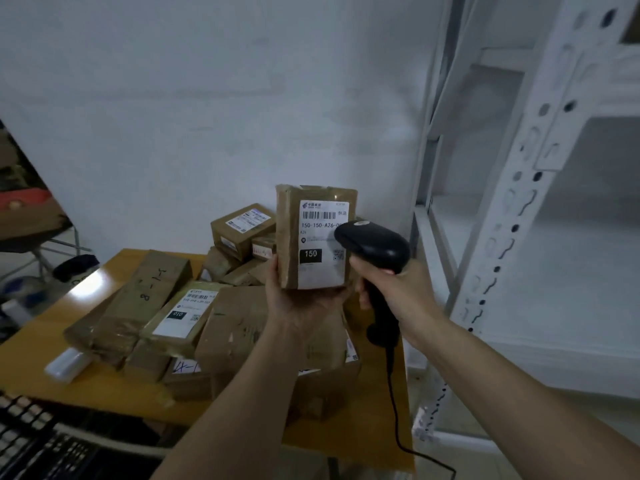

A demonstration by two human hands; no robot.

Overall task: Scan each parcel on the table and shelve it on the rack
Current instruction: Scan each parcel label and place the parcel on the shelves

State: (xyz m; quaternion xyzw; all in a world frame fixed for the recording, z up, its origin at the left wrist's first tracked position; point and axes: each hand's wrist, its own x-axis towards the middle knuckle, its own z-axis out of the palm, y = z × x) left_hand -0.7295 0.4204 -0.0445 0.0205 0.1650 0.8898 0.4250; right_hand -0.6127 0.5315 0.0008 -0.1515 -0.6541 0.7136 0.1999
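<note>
My left hand point(298, 299) holds a small brown cardboard parcel point(313, 237) upright from below, its white label with barcode and a black "150" mark facing me. My right hand point(391, 289) grips a black corded barcode scanner point(375, 247) by its handle. The scanner's head sits just in front of the label's right edge. Below lies a pile of several brown parcels point(221, 327) on the yellow wooden table point(104, 386). The white metal rack point(512, 216) stands to the right, with bare shelves.
A white wall is behind the table. A small white packet point(67, 364) lies near the table's left front edge. A black crate point(41, 441) sits at bottom left. Clutter and a chair frame point(45, 251) stand at far left. The scanner's cable point(398, 410) hangs down past the table's right edge.
</note>
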